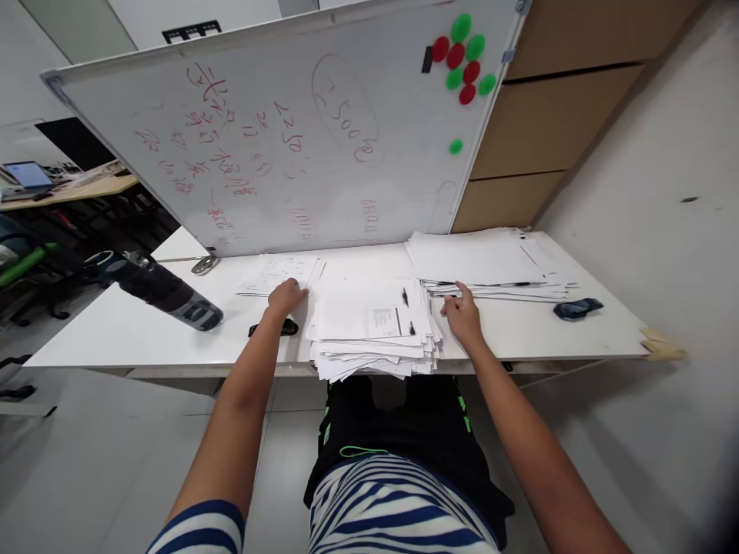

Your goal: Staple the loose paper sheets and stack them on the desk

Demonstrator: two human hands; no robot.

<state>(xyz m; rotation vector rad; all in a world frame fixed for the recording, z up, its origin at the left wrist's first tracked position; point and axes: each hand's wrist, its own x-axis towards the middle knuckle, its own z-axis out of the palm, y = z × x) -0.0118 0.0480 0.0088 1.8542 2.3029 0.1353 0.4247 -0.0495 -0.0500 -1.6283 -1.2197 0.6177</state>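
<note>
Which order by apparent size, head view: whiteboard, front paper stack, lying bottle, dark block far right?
1. whiteboard
2. front paper stack
3. bottle: about as long as the stack is wide, but it covers less area
4. dark block

On the counter (115,331), a front stack of papers (372,327) lay at the near edge, centre; a second stack (485,265) lay behind and right of it, a loose sheet (280,275) behind and left. A bottle (158,291) lay far left; a whiteboard (289,131) stood along the back.
</note>
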